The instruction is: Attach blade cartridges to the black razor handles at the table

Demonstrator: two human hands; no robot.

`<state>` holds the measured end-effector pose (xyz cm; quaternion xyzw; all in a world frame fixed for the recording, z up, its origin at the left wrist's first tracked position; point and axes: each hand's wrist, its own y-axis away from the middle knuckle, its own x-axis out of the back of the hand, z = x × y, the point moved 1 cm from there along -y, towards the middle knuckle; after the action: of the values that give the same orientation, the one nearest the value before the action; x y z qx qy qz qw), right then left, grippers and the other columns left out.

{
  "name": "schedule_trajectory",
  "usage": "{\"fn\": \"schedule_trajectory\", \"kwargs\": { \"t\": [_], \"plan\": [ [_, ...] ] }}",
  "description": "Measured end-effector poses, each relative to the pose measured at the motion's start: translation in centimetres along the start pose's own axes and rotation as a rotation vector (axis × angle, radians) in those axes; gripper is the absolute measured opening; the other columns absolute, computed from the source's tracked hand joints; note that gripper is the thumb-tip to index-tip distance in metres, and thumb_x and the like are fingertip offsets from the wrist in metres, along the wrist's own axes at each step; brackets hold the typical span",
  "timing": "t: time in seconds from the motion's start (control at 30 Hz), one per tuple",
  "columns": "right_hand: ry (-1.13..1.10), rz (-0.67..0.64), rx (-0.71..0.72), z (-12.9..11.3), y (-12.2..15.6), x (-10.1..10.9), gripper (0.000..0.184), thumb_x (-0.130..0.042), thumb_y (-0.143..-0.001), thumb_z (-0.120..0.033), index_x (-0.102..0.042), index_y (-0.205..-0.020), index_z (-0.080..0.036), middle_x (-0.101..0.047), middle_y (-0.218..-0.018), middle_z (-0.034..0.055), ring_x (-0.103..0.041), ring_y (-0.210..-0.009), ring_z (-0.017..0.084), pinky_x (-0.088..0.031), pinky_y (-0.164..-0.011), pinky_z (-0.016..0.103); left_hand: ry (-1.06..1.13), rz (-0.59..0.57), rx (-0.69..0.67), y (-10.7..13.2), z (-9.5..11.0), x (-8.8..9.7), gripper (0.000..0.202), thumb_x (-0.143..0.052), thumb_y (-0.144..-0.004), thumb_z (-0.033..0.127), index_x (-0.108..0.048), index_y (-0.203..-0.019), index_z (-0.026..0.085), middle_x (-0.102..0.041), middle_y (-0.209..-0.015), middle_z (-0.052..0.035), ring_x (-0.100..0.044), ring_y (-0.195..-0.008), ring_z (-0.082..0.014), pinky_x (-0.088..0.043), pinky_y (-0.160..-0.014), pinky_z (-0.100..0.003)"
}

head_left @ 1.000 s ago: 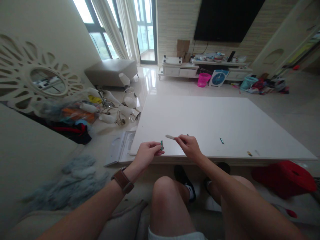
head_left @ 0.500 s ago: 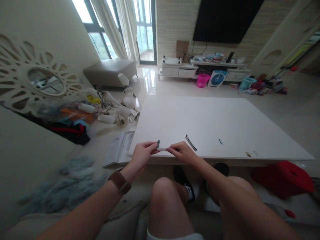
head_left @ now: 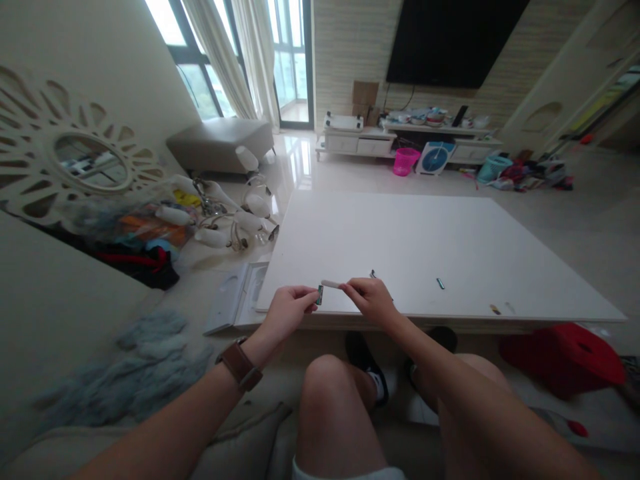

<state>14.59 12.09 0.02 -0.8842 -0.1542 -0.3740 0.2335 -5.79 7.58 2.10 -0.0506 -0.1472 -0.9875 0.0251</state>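
Green piece [head_left: 319, 295]: pinched upright, slightly tilted, in the fingertips of the left hand [head_left: 290, 311], over the near-left part of the white tabletop [head_left: 390, 233].
Left hand: narrow, thumb and fingers closed on the green piece; a brown watch [head_left: 240, 365] sits on its wrist.
Pale stick [head_left: 331, 285]: held out from the fingertips of the right hand [head_left: 373, 300], its free end at the top of the green piece; whether they touch, I cannot tell.
Right hand: narrow, gripping the stick by its near end.
Dark slim item [head_left: 373, 273]: on the tabletop, mostly hidden behind the right hand.
Second green piece [head_left: 440, 283]: lies on the tabletop, to the right of that hand and well apart from it.
Dark and yellow bit [head_left: 495, 309]: near the tabletop's front edge, farther right.
Open white box [head_left: 227, 300]: beside the tabletop's left end.
Red object [head_left: 563, 357]: below the tabletop's front edge, at right.
Chandelier [head_left: 247, 221]: on the floor, left of the tabletop.
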Motion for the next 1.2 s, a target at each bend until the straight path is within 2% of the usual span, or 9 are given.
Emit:
{"fn": "schedule_trajectory", "kwargs": {
  "t": [0.17, 0.3, 0.37, 0.53, 0.7, 0.87, 1.0, 1.07, 1.2],
  "plan": [
    [-0.025, -0.094, 0.046, -0.3, 0.0, -0.3, 0.046, -0.046, -0.098, -0.045, -0.056, -0.062, -0.017, -0.049, -0.055, -0.0020, -0.041, -0.054, 0.010, -0.025, -0.056, 0.026, 0.037, 0.014, 0.011, 0.0, 0.0, 0.0, 0.019, -0.068, -0.070, 0.029, -0.074, -0.075, 0.011, -0.069, -0.066, -0.0058, -0.060, -0.063, -0.0137, -0.046, -0.063, -0.025],
    [-0.013, 0.018, -0.012, 0.0, 0.0, -0.1, 0.047, -0.047, -0.097, -0.046, -0.057, -0.062, -0.017, -0.048, -0.055, -0.0022, -0.039, -0.053, 0.009, -0.025, -0.056, 0.026, 0.088, 0.022, 0.036, 0.2, 0.4, -0.2, 0.020, -0.071, -0.069, 0.030, -0.073, -0.074, 0.011, -0.070, -0.068, -0.0064, -0.062, -0.062, -0.0130, -0.047, -0.063, -0.025],
    [-0.040, 0.034, -0.005, 0.1, -0.1, 0.0, 0.047, -0.047, -0.097, -0.046, -0.058, -0.062, -0.017, -0.046, -0.054, -0.0026, -0.038, -0.052, 0.009, -0.025, -0.055, 0.026, 0.113, 0.025, 0.053, 0.3, 0.6, -0.3, 0.019, -0.071, -0.070, 0.028, -0.073, -0.074, 0.010, -0.070, -0.068, -0.0067, -0.063, -0.061, -0.0131, -0.048, -0.064, -0.025],
    [-0.065, -0.096, 0.016, -0.1, -0.2, -0.5, 0.047, -0.046, -0.097, -0.046, -0.058, -0.062, -0.017, -0.047, -0.053, -0.0027, -0.040, -0.052, 0.009, -0.025, -0.055, 0.025, 0.133, 0.043, 0.073, 0.3, 0.8, -0.3, 0.014, -0.069, -0.071, 0.023, -0.072, -0.074, 0.010, -0.069, -0.065, -0.0063, -0.064, -0.060, -0.0132, -0.048, -0.061, -0.024],
    [-0.015, 0.019, -0.013, -0.2, -0.3, -0.5, 0.048, -0.046, -0.097, -0.047, -0.057, -0.062, -0.017, -0.049, -0.055, -0.0019, -0.039, -0.053, 0.010, -0.025, -0.056, 0.026, 0.117, 0.063, 0.067, 0.1, 0.4, -0.1, 0.016, -0.070, -0.071, 0.026, -0.072, -0.072, 0.010, -0.069, -0.065, -0.0071, -0.064, -0.061, -0.0139, -0.049, -0.062, -0.025],
    [-0.028, -0.130, 0.008, 0.2, -0.1, 0.3, 0.047, -0.045, -0.097, -0.046, -0.061, -0.064, -0.017, -0.049, -0.054, -0.0026, -0.041, -0.053, 0.010, -0.026, -0.056, 0.025, 0.105, 0.023, 0.051, 0.0, 0.0, 0.0, 0.019, -0.071, -0.070, 0.029, -0.073, -0.072, 0.011, -0.070, -0.066, -0.0077, -0.064, -0.061, -0.0141, -0.048, -0.063, -0.025],
    [0.008, 0.059, -0.105, 1.0, -0.6, 1.8, 0.047, -0.046, -0.097, -0.049, -0.067, -0.071, -0.017, -0.048, -0.053, -0.0022, -0.039, -0.052, 0.011, -0.025, -0.054, 0.026, 0.098, 0.037, 0.066, 0.1, 0.1, -0.1, 0.020, -0.073, -0.068, 0.031, -0.072, -0.072, 0.011, -0.070, -0.066, -0.0077, -0.064, -0.061, -0.0146, -0.049, -0.063, -0.026],
    [-0.043, 0.084, -0.111, 1.0, -0.6, 2.0, 0.048, -0.044, -0.097, -0.051, -0.069, -0.075, -0.016, -0.046, -0.052, -0.0025, -0.037, -0.051, 0.011, -0.025, -0.053, 0.026, 0.106, 0.038, 0.075, 0.1, 0.2, -0.1, 0.021, -0.072, -0.068, 0.030, -0.072, -0.073, 0.011, -0.070, -0.066, -0.0079, -0.064, -0.062, -0.0148, -0.049, -0.063, -0.026],
    [-0.074, -0.130, 0.008, 0.1, -0.1, 0.6, 0.049, -0.044, -0.097, -0.050, -0.066, -0.069, -0.016, -0.050, -0.054, -0.0018, -0.040, -0.053, 0.010, -0.026, -0.054, 0.025, 0.121, 0.037, 0.069, 0.1, 0.3, -0.1, 0.021, -0.072, -0.067, 0.030, -0.072, -0.072, 0.010, -0.069, -0.064, -0.0074, -0.063, -0.060, -0.0140, -0.047, -0.061, -0.025]
  ]
}}
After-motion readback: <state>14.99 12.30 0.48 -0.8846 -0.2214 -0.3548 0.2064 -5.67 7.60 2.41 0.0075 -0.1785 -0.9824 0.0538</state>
